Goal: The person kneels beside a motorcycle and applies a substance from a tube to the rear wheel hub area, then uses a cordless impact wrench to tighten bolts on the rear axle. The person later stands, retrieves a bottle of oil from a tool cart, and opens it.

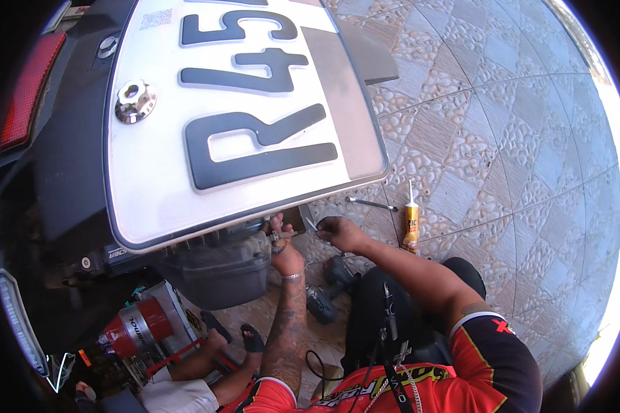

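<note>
Both my hands work just below the near edge of a white number plate (255, 199) with raised dark characters. My left hand (286, 256), with a bracelet at the wrist, reaches up beside a dark plastic housing (217, 275) on the vehicle's underside. Its fingers are bent at a small part there, partly hidden by the plate; what they grip I cannot make out. My right hand (341, 233) is closed, pinching a thin, pale, rod-like piece (311, 224) that points toward the left hand. A brownish flat surface (296, 219) shows between the hands.
On the tiled floor (455, 131) lie a wrench (372, 204) and a yellow nozzle tube (410, 224). A dark cordless drill (332, 286) rests near my knees. At lower left are another person's legs (200, 368) and a red cylindrical container (141, 327). A red reflector (31, 93) sits far left.
</note>
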`<state>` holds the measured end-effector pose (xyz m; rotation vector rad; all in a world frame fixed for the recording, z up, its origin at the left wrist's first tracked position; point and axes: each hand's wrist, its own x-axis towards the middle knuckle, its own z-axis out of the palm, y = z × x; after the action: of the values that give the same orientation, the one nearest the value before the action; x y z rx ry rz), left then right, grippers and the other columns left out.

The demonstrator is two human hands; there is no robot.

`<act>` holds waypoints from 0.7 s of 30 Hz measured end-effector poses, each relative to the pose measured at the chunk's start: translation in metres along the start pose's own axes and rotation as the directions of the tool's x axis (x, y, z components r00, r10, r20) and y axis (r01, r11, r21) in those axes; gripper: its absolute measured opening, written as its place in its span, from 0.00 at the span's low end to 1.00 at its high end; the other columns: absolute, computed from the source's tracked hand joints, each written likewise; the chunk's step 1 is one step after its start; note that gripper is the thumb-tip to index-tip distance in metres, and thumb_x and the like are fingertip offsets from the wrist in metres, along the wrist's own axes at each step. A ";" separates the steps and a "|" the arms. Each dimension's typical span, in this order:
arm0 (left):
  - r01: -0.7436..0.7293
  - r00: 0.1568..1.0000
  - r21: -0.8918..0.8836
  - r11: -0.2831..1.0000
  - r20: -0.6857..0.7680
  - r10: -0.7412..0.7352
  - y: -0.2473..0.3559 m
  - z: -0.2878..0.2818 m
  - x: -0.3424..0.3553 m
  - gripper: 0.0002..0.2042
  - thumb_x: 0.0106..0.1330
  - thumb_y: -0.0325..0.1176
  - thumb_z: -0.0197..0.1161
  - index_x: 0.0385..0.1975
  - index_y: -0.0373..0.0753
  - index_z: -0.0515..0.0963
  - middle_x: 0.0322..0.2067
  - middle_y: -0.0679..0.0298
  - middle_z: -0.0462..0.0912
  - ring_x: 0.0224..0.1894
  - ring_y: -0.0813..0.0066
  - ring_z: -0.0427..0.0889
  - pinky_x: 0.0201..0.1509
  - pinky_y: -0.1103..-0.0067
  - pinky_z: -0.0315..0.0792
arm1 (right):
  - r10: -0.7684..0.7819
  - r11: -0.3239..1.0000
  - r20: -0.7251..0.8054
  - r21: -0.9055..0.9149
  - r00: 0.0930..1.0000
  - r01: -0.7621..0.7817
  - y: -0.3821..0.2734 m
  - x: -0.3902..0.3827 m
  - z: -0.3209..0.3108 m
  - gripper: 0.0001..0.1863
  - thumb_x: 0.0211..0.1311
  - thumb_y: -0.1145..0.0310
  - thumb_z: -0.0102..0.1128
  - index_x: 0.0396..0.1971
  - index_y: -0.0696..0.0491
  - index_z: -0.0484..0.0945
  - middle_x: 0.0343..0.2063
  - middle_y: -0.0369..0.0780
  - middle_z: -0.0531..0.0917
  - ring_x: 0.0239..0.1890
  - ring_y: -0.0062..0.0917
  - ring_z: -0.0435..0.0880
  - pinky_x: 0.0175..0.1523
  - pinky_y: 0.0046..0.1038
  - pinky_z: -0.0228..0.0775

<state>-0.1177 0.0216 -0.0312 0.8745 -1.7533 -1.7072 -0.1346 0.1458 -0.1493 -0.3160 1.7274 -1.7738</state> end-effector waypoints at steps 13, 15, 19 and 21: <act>0.059 0.998 -0.036 0.998 0.008 -0.059 -0.002 -0.006 0.001 0.14 0.72 0.37 0.65 0.51 0.39 0.74 0.49 0.61 0.84 0.44 0.78 0.82 0.44 0.83 0.77 | 0.146 0.883 -0.111 0.463 0.983 -0.079 -0.040 0.042 0.073 0.18 0.65 0.67 0.61 0.50 0.61 0.75 0.44 0.53 0.84 0.46 0.39 0.86 0.49 0.36 0.77; 0.024 0.999 -0.056 0.998 0.023 -0.023 -0.003 -0.006 0.000 0.14 0.72 0.37 0.65 0.51 0.39 0.74 0.48 0.61 0.85 0.42 0.79 0.82 0.44 0.83 0.76 | 0.120 0.914 -0.124 0.400 0.985 -0.061 -0.042 0.045 0.076 0.19 0.65 0.67 0.60 0.51 0.62 0.74 0.45 0.53 0.84 0.48 0.41 0.85 0.52 0.36 0.75; 0.066 0.998 -0.038 0.997 0.017 -0.065 -0.003 -0.008 0.003 0.14 0.72 0.36 0.65 0.52 0.38 0.74 0.47 0.61 0.85 0.41 0.79 0.81 0.43 0.83 0.76 | 0.152 0.808 -0.119 0.587 0.981 -0.054 -0.047 0.052 0.073 0.15 0.65 0.72 0.58 0.49 0.63 0.74 0.46 0.51 0.84 0.49 0.35 0.83 0.53 0.32 0.73; 0.060 0.998 -0.021 0.998 0.001 -0.060 -0.003 -0.007 0.003 0.16 0.73 0.36 0.63 0.55 0.35 0.72 0.47 0.59 0.85 0.42 0.77 0.82 0.44 0.83 0.77 | 0.157 0.791 -0.150 0.611 0.976 -0.033 -0.050 0.052 0.071 0.12 0.66 0.75 0.56 0.47 0.63 0.74 0.45 0.48 0.84 0.47 0.30 0.82 0.53 0.30 0.73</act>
<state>-0.1143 0.0144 -0.0343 0.9268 -1.7228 -1.7611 -0.1470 0.0550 -0.1065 0.2296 1.1630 -2.2202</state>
